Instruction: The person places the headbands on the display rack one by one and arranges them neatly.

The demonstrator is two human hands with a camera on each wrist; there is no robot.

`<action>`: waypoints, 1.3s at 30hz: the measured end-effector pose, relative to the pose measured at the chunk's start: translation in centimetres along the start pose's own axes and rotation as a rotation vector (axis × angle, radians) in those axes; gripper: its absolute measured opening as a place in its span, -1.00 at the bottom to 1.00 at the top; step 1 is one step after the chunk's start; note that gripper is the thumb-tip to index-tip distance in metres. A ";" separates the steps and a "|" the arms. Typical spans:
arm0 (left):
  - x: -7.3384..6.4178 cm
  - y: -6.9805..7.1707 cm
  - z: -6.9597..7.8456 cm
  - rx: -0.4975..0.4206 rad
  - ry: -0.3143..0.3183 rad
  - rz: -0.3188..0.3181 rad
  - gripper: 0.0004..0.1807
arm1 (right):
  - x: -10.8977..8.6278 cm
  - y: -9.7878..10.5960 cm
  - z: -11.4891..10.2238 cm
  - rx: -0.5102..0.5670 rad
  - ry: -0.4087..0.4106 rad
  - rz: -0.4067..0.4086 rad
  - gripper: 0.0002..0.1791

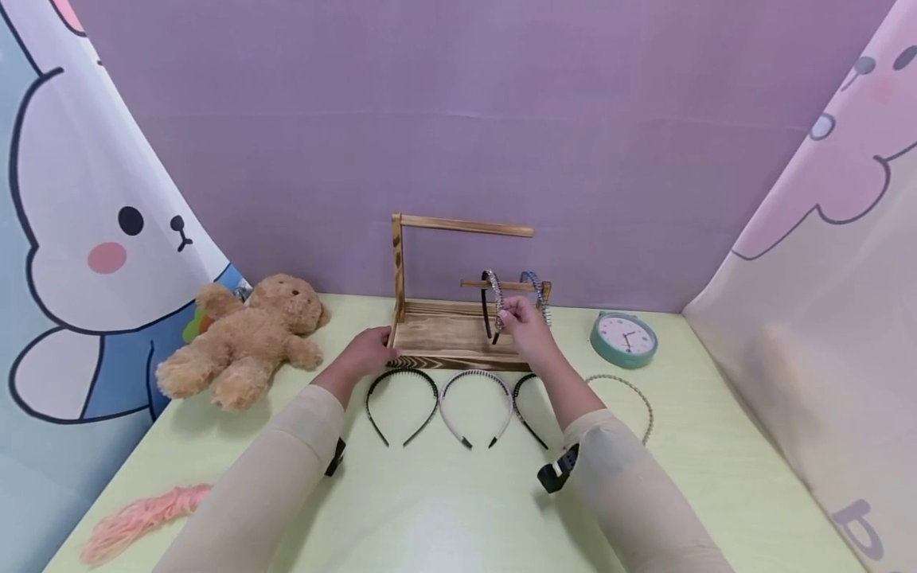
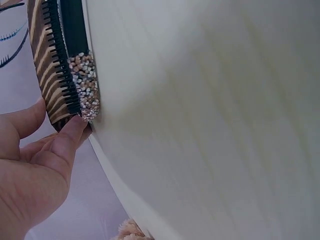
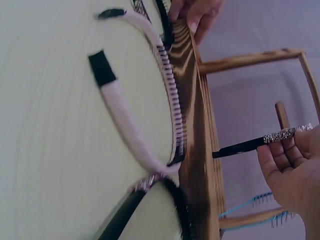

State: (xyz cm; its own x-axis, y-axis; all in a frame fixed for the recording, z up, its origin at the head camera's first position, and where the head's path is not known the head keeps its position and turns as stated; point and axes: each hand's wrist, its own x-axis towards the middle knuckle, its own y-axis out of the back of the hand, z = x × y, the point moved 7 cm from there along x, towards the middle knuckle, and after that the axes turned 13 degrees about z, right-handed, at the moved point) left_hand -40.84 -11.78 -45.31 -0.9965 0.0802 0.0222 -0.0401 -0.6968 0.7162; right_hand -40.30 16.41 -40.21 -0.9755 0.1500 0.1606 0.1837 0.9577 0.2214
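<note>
A wooden display stand (image 1: 447,330) has a tall bar at the left and a lower bar at the right. My left hand (image 1: 365,350) grips its front left corner; in the left wrist view the thumb and fingers (image 2: 70,140) pinch that end. With my right hand (image 1: 528,326) I hold a glittery black headband (image 1: 496,290) by its sparkling side, its arch over the lower bar. The right wrist view shows its black tip (image 3: 240,148) pointing toward the base. A blue headband (image 1: 532,278) hangs farther right on that bar, partly behind my hand.
Along the stand's front lie a black headband (image 1: 403,371), a pale pink one (image 1: 476,372), a dark one (image 1: 521,406) partly hidden by my forearm, and a beaded one (image 1: 637,390). A teddy bear (image 1: 251,342), pink yarn (image 1: 146,517) and a green clock (image 1: 623,339) lie around.
</note>
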 end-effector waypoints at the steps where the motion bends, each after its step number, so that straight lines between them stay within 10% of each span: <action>1: 0.0 0.0 0.0 -0.002 0.001 -0.002 -0.34 | 0.1 0.4 0.3 0.003 -0.005 0.016 -0.75; 12: -0.1 0.0 0.1 -0.006 0.006 -0.005 -0.35 | 0.9 2.6 1.7 -0.019 -0.040 0.142 -0.79; 39: 0.0 -0.2 0.0 -0.006 0.006 -0.008 -0.34 | -0.6 5.6 -0.4 -0.284 -0.053 0.080 -0.59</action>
State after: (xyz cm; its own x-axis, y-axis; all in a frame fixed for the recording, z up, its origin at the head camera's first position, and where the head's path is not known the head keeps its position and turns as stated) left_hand -40.84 -11.69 -45.45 -0.9966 0.0813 0.0119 -0.0486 -0.7000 0.7124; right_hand -38.69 21.61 -38.72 -0.9601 0.2420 0.1399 0.2795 0.8363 0.4716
